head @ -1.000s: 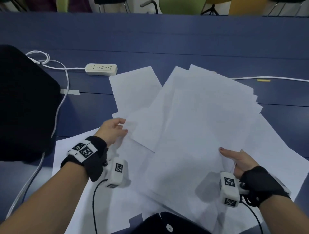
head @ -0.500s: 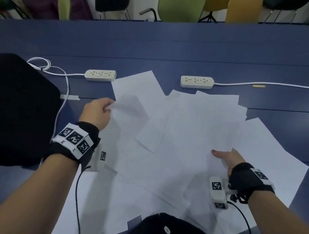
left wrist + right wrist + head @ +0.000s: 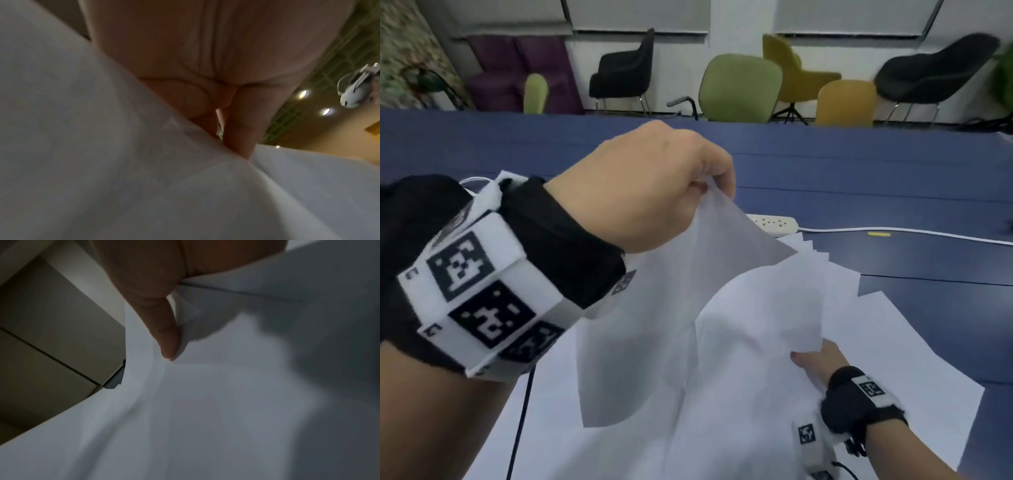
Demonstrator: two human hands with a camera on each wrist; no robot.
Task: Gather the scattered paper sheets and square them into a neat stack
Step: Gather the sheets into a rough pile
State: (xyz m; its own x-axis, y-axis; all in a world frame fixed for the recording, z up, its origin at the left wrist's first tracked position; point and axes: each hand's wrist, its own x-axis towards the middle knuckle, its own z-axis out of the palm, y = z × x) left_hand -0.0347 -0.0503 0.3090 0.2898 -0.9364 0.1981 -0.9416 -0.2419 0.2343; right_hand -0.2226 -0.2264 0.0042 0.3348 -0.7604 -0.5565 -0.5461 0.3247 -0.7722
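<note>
My left hand (image 3: 709, 185) is raised high and pinches the top corner of a white paper sheet (image 3: 654, 325), which hangs down below it. In the left wrist view the fingers (image 3: 240, 129) press into that sheet (image 3: 144, 186). Lower right, my right hand (image 3: 815, 359) grips the near edge of a bundle of several sheets (image 3: 763, 325), thumb on top; the right wrist view shows the thumb (image 3: 166, 337) lying on the bundle (image 3: 226, 402). More loose sheets (image 3: 911, 359) lie spread on the blue table (image 3: 893, 178) under and to the right of the bundle.
A white power strip (image 3: 774, 222) with its cable (image 3: 911, 233) lies just beyond the papers, and a small yellow item (image 3: 879, 234) lies beside the cable. Several chairs (image 3: 739, 89) stand behind the table's far edge. A black wrist cable (image 3: 520, 428) hangs near the left forearm.
My left hand has risen from the table with a single sheet pinched by its corner. The right hand keeps its hold on the bundle near the front. The head view has tilted up.
</note>
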